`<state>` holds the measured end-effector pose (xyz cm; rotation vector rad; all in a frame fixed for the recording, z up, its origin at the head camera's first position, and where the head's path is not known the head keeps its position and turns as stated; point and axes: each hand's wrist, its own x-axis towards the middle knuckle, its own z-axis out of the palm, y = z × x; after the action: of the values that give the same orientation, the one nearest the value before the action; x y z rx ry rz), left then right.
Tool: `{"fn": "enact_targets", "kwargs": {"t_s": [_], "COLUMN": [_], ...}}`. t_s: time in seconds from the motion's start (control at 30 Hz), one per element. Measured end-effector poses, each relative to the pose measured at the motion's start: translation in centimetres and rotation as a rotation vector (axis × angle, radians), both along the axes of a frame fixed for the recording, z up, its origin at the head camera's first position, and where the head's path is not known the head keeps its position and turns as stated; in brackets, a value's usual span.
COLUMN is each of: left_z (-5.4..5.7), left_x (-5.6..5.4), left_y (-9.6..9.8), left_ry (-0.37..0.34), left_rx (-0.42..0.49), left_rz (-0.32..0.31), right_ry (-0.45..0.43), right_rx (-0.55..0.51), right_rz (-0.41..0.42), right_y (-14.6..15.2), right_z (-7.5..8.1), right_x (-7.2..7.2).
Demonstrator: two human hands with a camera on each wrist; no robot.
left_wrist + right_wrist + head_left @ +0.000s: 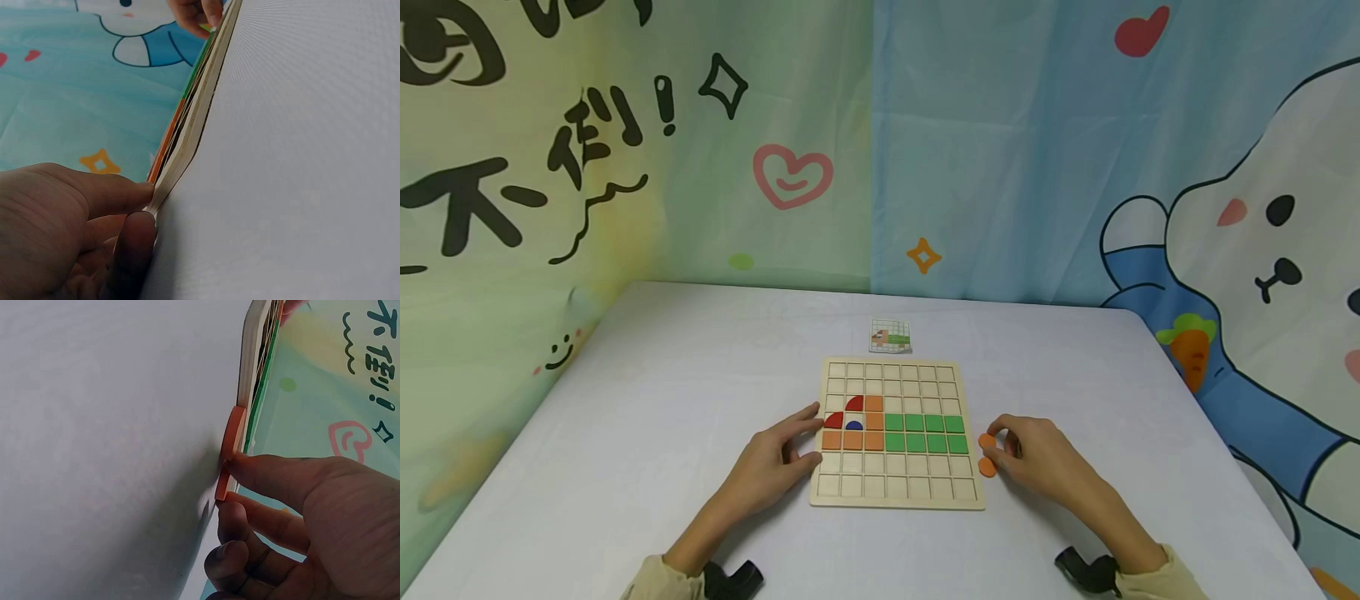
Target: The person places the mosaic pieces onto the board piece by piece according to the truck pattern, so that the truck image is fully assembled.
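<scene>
On the table lies a pale wooden grid board (897,493) with orange (874,401), red (854,403) and green (953,424) pieces in some squares. One square bears a blue half-round (853,425). My left hand (772,457) touches the board's left edge, thumb and forefinger apart along it. At the right edge my right hand (1037,454) pinches an orange disc (222,481) between thumb and forefinger. A second orange disc (987,467) lies just nearer to me, beside the board. In the right wrist view, the thumb tip is where the two discs meet.
A small printed card (891,337) with a coloured grid picture lies beyond the board's far edge. White cloth (700,367) covers the table. Behind and at the sides hang printed curtains (985,150). A black strap device (1086,571) sits at each wrist.
</scene>
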<state>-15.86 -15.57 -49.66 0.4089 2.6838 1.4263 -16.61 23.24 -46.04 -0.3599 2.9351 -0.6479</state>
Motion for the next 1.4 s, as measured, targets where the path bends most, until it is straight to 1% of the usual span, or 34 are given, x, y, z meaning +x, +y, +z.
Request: {"fn": "enact_targets", "kwargs": {"t_s": [0.23, 0.43, 0.73, 1.1, 1.23, 1.4], "left_z": [0.0, 0.0, 0.1, 0.0, 0.0, 0.0], "left_x": [0.0, 0.0, 0.0, -0.1, 0.0, 0.0], "left_y": [0.0, 0.0, -0.1, -0.1, -0.1, -0.1], "left_ry": [-0.006, -0.019, -0.006, -0.008, 0.007, 0.004], "left_rx": [-0.007, 0.004, 0.015, -0.005, 0.000, 0.007], "left_rz": [0.005, 0.003, -0.006, -0.004, -0.008, -0.009], "right_ry": [0.003, -0.004, -0.006, -0.001, -0.001, -0.007], "right_rx": [0.002, 0.014, 0.010, -0.021, -0.022, -0.039], "right_rz": [0.013, -0.005, -0.026, 0.014, 0.031, 0.058], "right_y": [0.1, 0.0, -0.5, -2.0, -2.5, -3.3], "right_z": [-0.1, 0.0, 0.2, 0.6, 0.7, 0.6], "right_x": [-0.1, -0.1, 0.1, 0.9, 1.2, 1.5]}}
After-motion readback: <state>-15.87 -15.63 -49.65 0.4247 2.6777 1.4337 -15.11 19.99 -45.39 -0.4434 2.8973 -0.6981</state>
